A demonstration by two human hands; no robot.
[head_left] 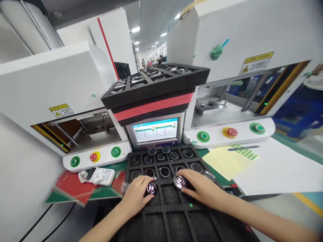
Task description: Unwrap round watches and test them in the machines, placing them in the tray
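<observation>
Between the thumb and fingers of my left hand (pixel 137 192) is a round watch face (pixel 151 189) with its display lit. My right hand (pixel 199 186) pinches a second lit watch face (pixel 180 182) by its edge. Both hands are over a black foam tray (pixel 176 215) divided into square compartments. Round dark watch faces (pixel 165 172) sit in the far rows of the tray, and two of them (pixel 165 150) rest on top of others at the back. The compartments nearest me hold no watch faces.
Behind the tray stands a lit monitor (pixel 155 130), with stacked foam trays (pixel 156 90) above it. White press machines with green and red buttons flank it, left (pixel 93 157) and right (pixel 232 132). Red sticker sheets (pixel 75 186), a white device (pixel 101 176) and white paper (pixel 282 171) lie at the sides.
</observation>
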